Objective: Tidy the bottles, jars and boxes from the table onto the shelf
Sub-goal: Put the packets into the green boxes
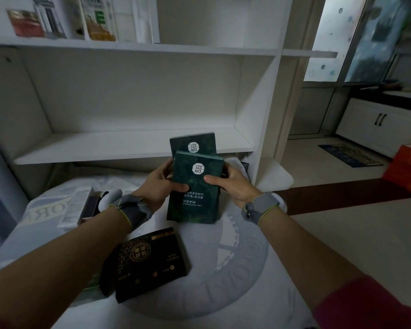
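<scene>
Two dark green mask boxes, white round logo, print upside down. Front box (197, 188) upright, slightly tilted, above table (237, 276), gripped at its sides by left hand (160, 186) and right hand (234, 186). Rear box (192, 141) close behind, overlapped, top before shelf (119, 148). Black gold-printed box (150, 262) flat on table. Pale box (77, 206) at left, possibly open.
</scene>
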